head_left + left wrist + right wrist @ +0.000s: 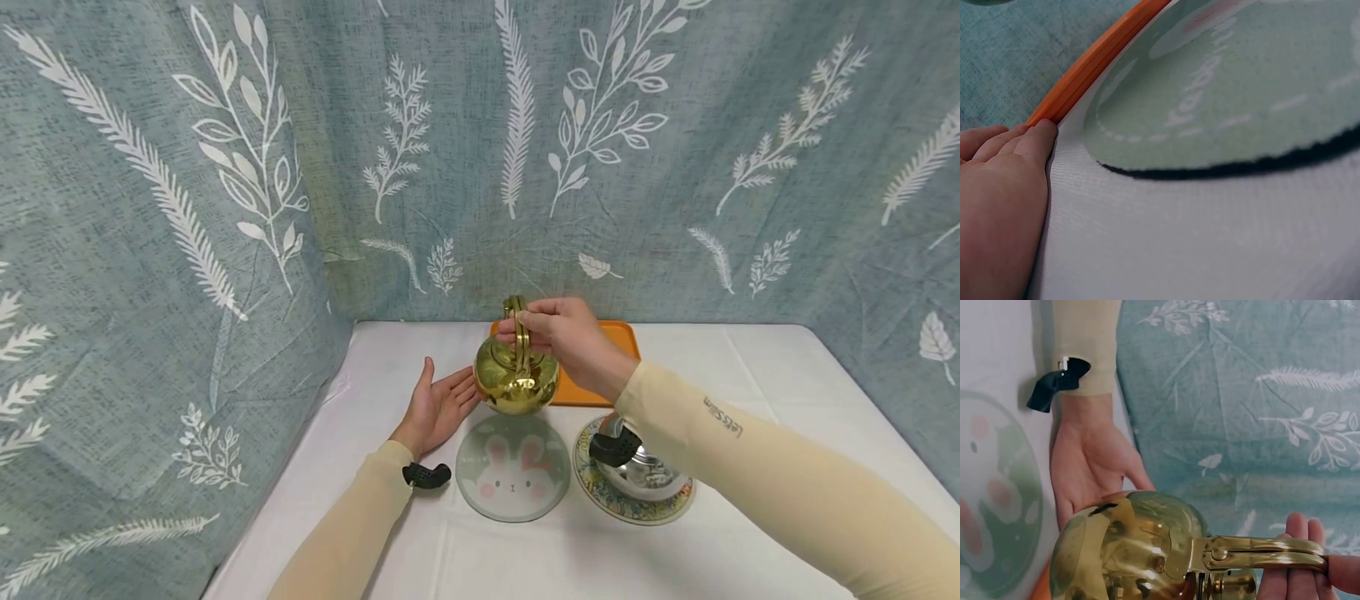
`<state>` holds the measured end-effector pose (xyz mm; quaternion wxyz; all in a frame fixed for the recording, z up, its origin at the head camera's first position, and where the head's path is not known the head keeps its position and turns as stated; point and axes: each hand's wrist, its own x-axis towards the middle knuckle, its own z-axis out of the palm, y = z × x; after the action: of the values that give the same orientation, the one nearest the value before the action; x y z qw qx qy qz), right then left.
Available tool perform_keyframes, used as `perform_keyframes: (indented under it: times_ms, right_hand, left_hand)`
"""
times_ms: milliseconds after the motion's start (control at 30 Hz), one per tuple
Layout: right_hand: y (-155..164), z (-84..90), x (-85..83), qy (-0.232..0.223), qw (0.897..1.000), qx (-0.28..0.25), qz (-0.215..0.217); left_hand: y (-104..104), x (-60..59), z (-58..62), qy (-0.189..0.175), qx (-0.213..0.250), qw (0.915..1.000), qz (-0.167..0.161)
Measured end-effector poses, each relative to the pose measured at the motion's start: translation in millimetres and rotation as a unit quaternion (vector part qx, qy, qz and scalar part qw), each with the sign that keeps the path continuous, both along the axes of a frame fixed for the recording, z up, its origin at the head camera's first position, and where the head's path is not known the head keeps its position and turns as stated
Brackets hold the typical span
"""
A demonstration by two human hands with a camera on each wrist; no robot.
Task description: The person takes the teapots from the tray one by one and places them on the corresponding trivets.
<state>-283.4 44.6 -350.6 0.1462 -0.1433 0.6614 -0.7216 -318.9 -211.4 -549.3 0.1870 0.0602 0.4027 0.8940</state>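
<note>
My right hand (pixel 577 343) grips the upright handle of a shiny gold kettle (pixel 517 393) from the right. Its fingers pass under the handle bar and the thumb lies against it, as the right wrist view of the kettle (pixel 1129 550) shows. In the head view the kettle overlaps the left part of an orange tray (pixel 619 338), just behind a round rabbit mat (pixel 513 496). My left hand (pixel 437 412) lies to the kettle's left, palm turned up, fingers straight and thumb spread, fingertips right at the kettle's side. The left wrist view shows that hand (pixel 1004 206) beside the rabbit mat (pixel 1147 112).
To the right of the rabbit mat, a silver metal vessel (pixel 651 479) stands on a round patterned mat (pixel 592 487), partly hidden by my right sleeve and wrist camera. A white cloth (pixel 735 358) covers the table. Blue-green leaf-patterned curtains (pixel 465 150) enclose the back and sides.
</note>
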Motion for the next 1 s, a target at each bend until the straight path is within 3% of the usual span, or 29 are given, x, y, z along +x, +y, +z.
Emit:
perform_keyframes:
  times_ms: [1000]
  right_hand:
    - [-1.5,-12.9,21.8,-0.002,1.0,0.016,0.011]
  left_hand:
    - [-0.9,-0.6,3.6,0.005,-0.028,0.9996,-0.001]
